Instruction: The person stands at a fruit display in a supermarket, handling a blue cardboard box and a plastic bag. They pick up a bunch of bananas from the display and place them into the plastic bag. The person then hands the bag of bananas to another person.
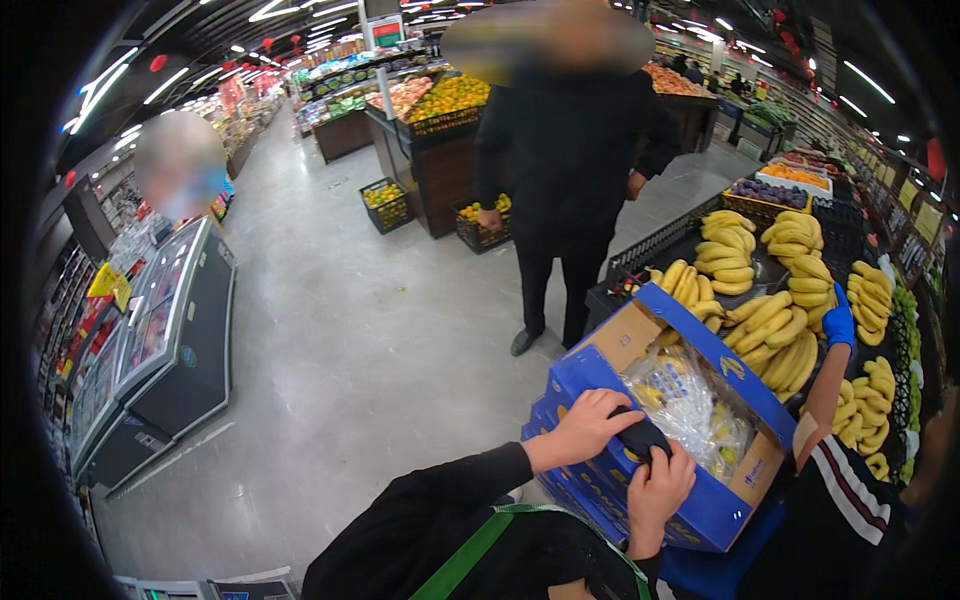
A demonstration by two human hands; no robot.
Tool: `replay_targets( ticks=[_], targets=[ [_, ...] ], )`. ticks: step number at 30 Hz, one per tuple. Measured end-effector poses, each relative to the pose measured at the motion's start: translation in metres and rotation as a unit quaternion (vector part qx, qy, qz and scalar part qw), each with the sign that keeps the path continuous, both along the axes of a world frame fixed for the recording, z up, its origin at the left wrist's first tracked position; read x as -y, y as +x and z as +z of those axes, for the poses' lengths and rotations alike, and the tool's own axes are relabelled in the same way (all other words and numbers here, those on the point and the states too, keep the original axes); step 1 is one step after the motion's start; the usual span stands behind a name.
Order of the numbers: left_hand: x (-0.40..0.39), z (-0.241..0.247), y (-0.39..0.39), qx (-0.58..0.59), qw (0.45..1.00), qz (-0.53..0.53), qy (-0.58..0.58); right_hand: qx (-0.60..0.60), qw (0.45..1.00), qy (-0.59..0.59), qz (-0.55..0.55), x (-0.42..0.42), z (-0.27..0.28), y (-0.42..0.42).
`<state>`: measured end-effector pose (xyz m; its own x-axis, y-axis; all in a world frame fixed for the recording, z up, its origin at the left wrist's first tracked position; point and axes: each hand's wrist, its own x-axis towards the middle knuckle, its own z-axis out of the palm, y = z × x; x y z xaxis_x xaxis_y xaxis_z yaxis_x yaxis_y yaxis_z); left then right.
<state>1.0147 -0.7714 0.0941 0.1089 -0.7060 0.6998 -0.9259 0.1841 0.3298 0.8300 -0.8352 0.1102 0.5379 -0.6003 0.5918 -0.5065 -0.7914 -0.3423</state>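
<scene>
Both my hands meet at the near edge of a blue cardboard banana box (664, 517), which is the top one of a stack. Between them they hold a small black cloth-like item (641, 437), perhaps a glove. My left hand (596, 424) has its fingers on the item's left end, while my right hand (660, 480) pinches its right end. Inside the open box, bananas lie under clear plastic wrapping (675, 390). Beyond the box, bunches of yellow bananas (772, 322) are spread on a dark display stand.
At the right, a co-worker's blue-gloved hand (838, 322) reaches over the bananas. A person in dark clothes (574, 165) stands just beyond the box. Fruit crates (386, 206) sit on the floor by a produce stand. A freezer cabinet (172, 352) is at the left, with another person behind it.
</scene>
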Motion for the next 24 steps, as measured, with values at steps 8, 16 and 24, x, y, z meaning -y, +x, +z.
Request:
replay_targets(
  ticks=[8,16,24],
  targets=[
    [-0.005,0.000,0.008,-0.079,0.991,-0.103,-0.021,0.016,1.000,0.019,-0.006,0.008,-0.003,-0.001],
    [-0.095,0.008,0.115,-0.337,0.935,-0.076,-0.082,0.186,0.966,0.146,0.102,-0.073,0.030,0.120],
    [-0.213,-0.044,0.284,-0.745,0.637,-0.050,-0.190,0.146,0.926,0.232,0.259,-0.171,0.017,0.310]
  ],
)
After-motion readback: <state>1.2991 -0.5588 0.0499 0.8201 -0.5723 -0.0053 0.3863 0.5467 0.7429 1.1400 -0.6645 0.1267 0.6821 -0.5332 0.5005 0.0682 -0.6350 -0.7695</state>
